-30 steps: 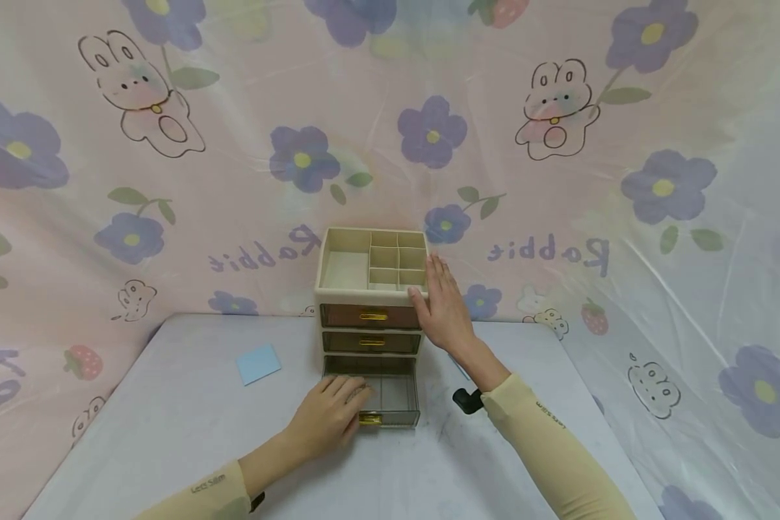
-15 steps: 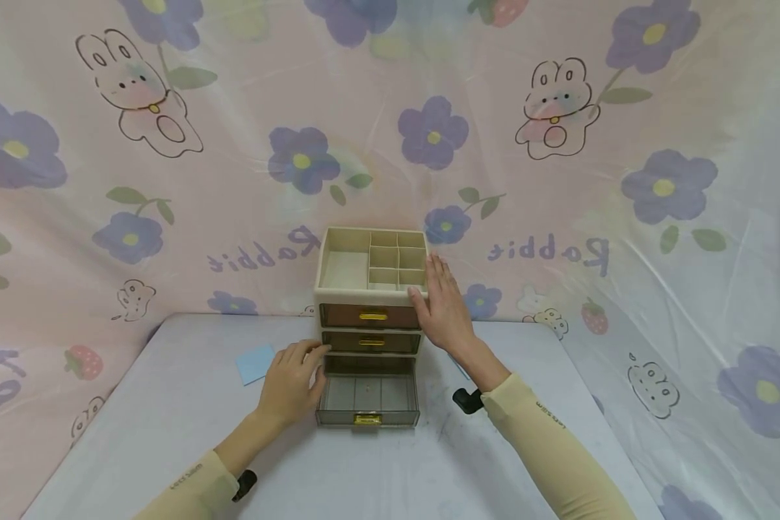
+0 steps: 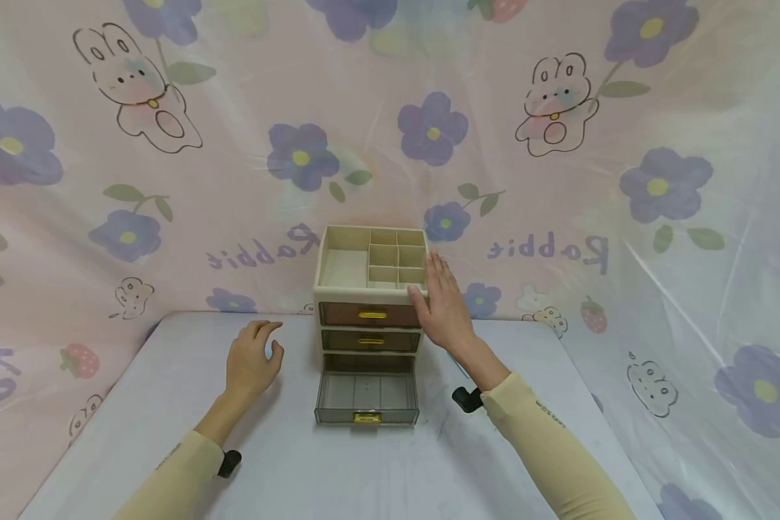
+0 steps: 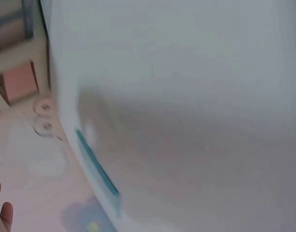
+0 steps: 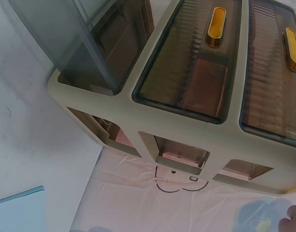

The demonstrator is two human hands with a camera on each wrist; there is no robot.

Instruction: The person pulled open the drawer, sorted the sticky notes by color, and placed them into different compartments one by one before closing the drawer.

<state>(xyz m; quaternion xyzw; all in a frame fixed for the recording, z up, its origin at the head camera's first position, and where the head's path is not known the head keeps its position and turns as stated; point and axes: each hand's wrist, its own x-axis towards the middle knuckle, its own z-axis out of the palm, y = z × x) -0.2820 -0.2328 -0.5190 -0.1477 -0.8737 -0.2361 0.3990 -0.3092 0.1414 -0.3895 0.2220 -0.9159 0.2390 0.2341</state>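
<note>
A cream desktop organizer (image 3: 370,292) stands against the back of the table, its bottom drawer (image 3: 367,399) pulled out and bare inside. My right hand (image 3: 443,307) rests on the organizer's upper right edge, fingers straight along the side and thumb at the front rim. To the left of the organizer my left hand (image 3: 252,361) hovers above the table, fingers bent a little, thumb apart, nothing visible between them. Beneath it, hidden in the head view, lies a blue sticky-note pad (image 4: 98,164), seen nearly edge-on in the left wrist view.
Another light blue pad (image 5: 20,211) lies right of the organizer, mostly behind my right forearm in the head view. Two upper drawers with gold handles (image 3: 372,315) are closed. A patterned curtain (image 3: 364,108) hangs behind the white table (image 3: 338,477).
My left hand has left the pulled-out drawer, moving left and back until it covers the blue pad in the head view. The right hand keeps its place on the organizer.
</note>
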